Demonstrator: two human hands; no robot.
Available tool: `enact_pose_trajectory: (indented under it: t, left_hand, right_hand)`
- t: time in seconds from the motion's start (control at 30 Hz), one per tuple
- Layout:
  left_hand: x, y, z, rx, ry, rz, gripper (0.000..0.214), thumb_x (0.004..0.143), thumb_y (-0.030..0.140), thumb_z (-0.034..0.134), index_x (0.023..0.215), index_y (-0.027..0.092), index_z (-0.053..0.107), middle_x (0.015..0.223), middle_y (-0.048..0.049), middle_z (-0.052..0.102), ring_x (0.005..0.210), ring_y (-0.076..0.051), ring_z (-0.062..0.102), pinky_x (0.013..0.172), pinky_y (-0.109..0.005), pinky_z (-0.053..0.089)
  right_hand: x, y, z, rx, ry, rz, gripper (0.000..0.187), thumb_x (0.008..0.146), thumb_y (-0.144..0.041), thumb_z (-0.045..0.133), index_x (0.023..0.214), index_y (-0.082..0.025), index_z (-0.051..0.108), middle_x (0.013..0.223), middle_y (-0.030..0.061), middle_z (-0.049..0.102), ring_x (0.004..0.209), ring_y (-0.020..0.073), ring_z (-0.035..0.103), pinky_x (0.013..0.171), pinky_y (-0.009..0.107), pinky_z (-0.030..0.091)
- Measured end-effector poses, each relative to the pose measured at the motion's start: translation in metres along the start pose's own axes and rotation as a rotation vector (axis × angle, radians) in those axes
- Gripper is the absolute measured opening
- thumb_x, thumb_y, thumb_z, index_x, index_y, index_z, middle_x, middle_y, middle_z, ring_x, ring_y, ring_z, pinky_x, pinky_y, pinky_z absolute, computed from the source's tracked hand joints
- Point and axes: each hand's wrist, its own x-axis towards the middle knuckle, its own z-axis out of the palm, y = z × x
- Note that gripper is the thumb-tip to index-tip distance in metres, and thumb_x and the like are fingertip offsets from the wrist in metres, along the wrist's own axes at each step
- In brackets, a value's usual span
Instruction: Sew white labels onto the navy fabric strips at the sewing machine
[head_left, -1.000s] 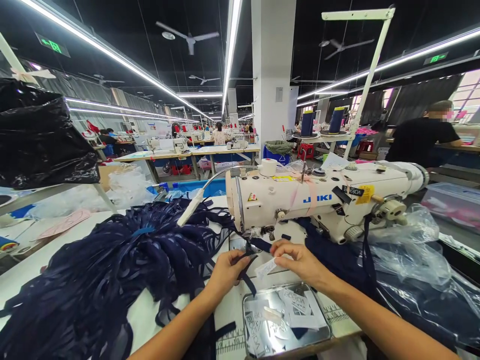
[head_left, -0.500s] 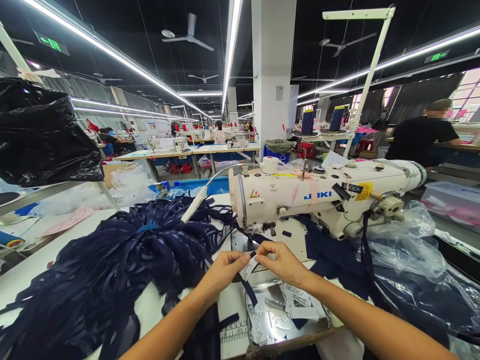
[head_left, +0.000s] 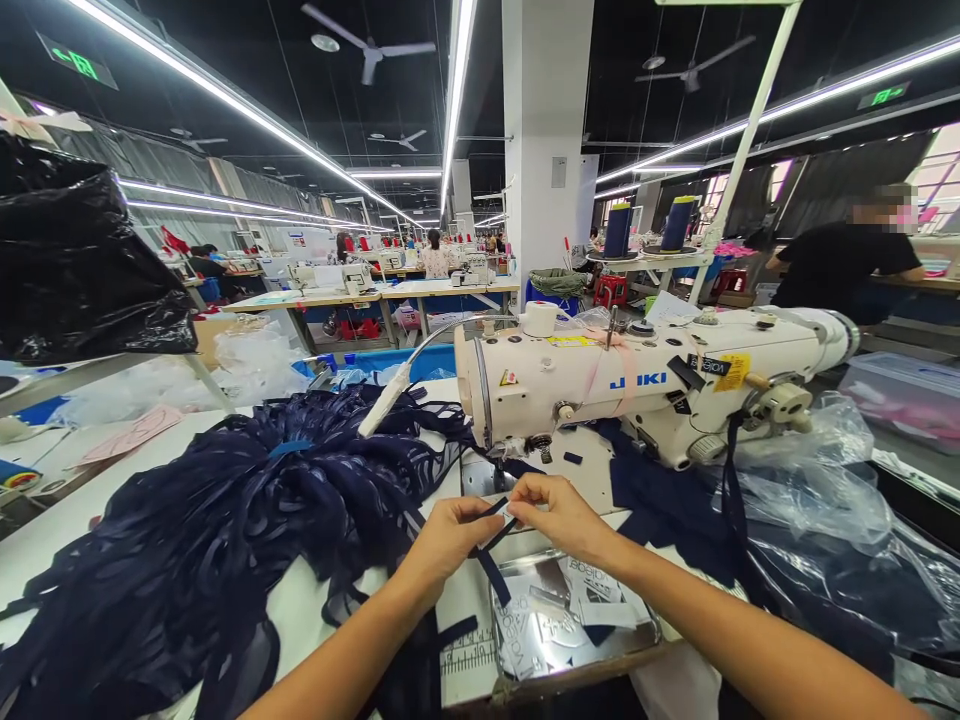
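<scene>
My left hand [head_left: 450, 545] pinches a narrow navy fabric strip [head_left: 493, 578], whose tail hangs below the fingers. Thumb and fingers of my right hand [head_left: 559, 515] are closed close beside it, on a small white label; only a sliver of this label shows between the fingertips. Both hands meet just in front of the needle area of a white sewing machine [head_left: 570, 380]. Below them sits a shiny metal tray [head_left: 551, 665] with several printed white labels [head_left: 600, 590] in it. To the left spreads a large bundle of navy straps [head_left: 225, 500], tied with a blue band.
Navy fabric [head_left: 660, 500] and clear plastic bags [head_left: 817, 480] lie right of the machine. A bent lamp [head_left: 386, 400] hangs over the bundle. A black plastic bag [head_left: 82, 260] is at left. Beyond are thread cones [head_left: 679, 225] and a person in black [head_left: 844, 260].
The white label, readable between my hands before, is now turned or folded and mostly hidden. My hands stay close together at nearly the same spot. The camera view has tilted slightly.
</scene>
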Motion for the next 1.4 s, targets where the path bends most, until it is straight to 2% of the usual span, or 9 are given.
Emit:
enact_pose_trajectory:
  t: [0.17, 0.37, 0.9, 1.03, 1.13, 1.23, 1.27, 1.33, 1.4]
  left_hand:
    - [-0.001, -0.002, -0.006, -0.019, -0.017, -0.047, 0.030, 0.049, 0.040, 0.071, 0.060, 0.012, 0.063, 0.056, 0.0017, 0.053, 0.053, -0.009, 0.039, 0.054, -0.023, 0.026]
    - [-0.002, 0.001, -0.006, 0.015, -0.041, -0.058, 0.027, 0.050, 0.038, 0.070, 0.055, 0.013, 0.061, 0.049, 0.0046, 0.046, 0.051, -0.008, 0.032, 0.054, -0.023, 0.022]
    - [-0.003, 0.006, -0.008, 0.054, -0.120, -0.048, 0.029, 0.049, 0.038, 0.070, 0.057, 0.013, 0.059, 0.051, 0.0044, 0.044, 0.053, -0.008, 0.031, 0.053, -0.023, 0.021]
    - [-0.009, 0.006, -0.018, 0.248, -0.140, -0.046, 0.031, 0.056, 0.045, 0.064, 0.057, 0.015, 0.057, 0.048, 0.0051, 0.041, 0.049, -0.009, 0.033, 0.048, -0.022, 0.024]
    - [-0.009, 0.008, -0.037, 0.534, -0.141, 0.211, 0.032, 0.067, 0.047, 0.056, 0.059, 0.016, 0.059, 0.055, 0.0014, 0.052, 0.054, -0.013, 0.045, 0.052, -0.023, 0.034]
    - [0.002, 0.013, -0.051, 0.996, 0.277, 0.852, 0.026, 0.084, 0.034, 0.042, 0.076, 0.018, 0.062, 0.067, 0.0000, 0.057, 0.060, -0.014, 0.048, 0.059, -0.025, 0.036]
    - [0.009, 0.014, -0.052, 1.163, 0.333, 1.064, 0.026, 0.087, 0.026, 0.038, 0.078, 0.018, 0.062, 0.067, -0.0004, 0.056, 0.059, -0.013, 0.047, 0.059, -0.026, 0.034]
    - [0.027, 0.013, -0.046, 1.440, 0.290, 1.400, 0.032, 0.087, 0.010, 0.031, 0.075, 0.015, 0.060, 0.064, -0.0016, 0.055, 0.055, -0.013, 0.045, 0.057, -0.027, 0.032]
    - [0.046, 0.007, -0.034, 1.554, 0.216, 1.569, 0.039, 0.085, 0.001, 0.026, 0.066, 0.014, 0.057, 0.063, -0.0029, 0.055, 0.051, -0.013, 0.044, 0.056, -0.028, 0.031]
  right_hand:
    - [0.000, 0.001, -0.009, 0.160, -0.074, 0.016, 0.021, 0.070, -0.037, 0.055, 0.066, -0.016, 0.054, 0.061, -0.0006, 0.058, 0.061, 0.0124, 0.055, 0.064, 0.027, 0.043]
    - [0.002, 0.002, -0.004, 0.227, -0.117, 0.153, 0.021, 0.059, -0.034, 0.066, 0.063, -0.015, 0.058, 0.057, -0.0027, 0.055, 0.058, 0.0112, 0.051, 0.060, 0.025, 0.041]
    - [0.002, -0.001, 0.005, 0.083, -0.072, 0.167, 0.013, 0.064, -0.024, 0.059, 0.056, -0.015, 0.053, 0.050, -0.0042, 0.051, 0.052, 0.0096, 0.047, 0.055, 0.023, 0.037]
    - [-0.018, -0.002, 0.008, -0.089, -0.007, 0.056, 0.011, 0.071, -0.021, 0.057, 0.080, -0.015, 0.058, 0.074, 0.0005, 0.062, 0.070, 0.0132, 0.057, 0.066, 0.025, 0.042]
    - [-0.044, -0.005, 0.014, -0.411, -0.119, -0.170, 0.032, 0.075, -0.029, 0.059, 0.102, -0.013, 0.054, 0.096, 0.0078, 0.062, 0.090, 0.0181, 0.057, 0.083, 0.032, 0.040]
    - [-0.061, -0.002, 0.023, -0.734, -0.271, -0.476, 0.039, 0.076, -0.040, 0.059, 0.105, -0.015, 0.051, 0.104, 0.0079, 0.061, 0.096, 0.0186, 0.054, 0.096, 0.036, 0.028]
    - [-0.063, 0.000, 0.025, -0.797, -0.297, -0.549, 0.038, 0.078, -0.043, 0.056, 0.104, -0.016, 0.051, 0.105, 0.0065, 0.061, 0.094, 0.0175, 0.055, 0.097, 0.036, 0.027]
    - [-0.062, 0.005, 0.027, -0.863, -0.314, -0.648, 0.031, 0.082, -0.044, 0.050, 0.099, -0.018, 0.052, 0.102, 0.0034, 0.063, 0.088, 0.0152, 0.056, 0.098, 0.034, 0.026]
    - [-0.059, 0.009, 0.024, -0.864, -0.313, -0.701, 0.026, 0.084, -0.042, 0.047, 0.094, -0.019, 0.053, 0.096, 0.0016, 0.065, 0.083, 0.0132, 0.057, 0.097, 0.032, 0.026]
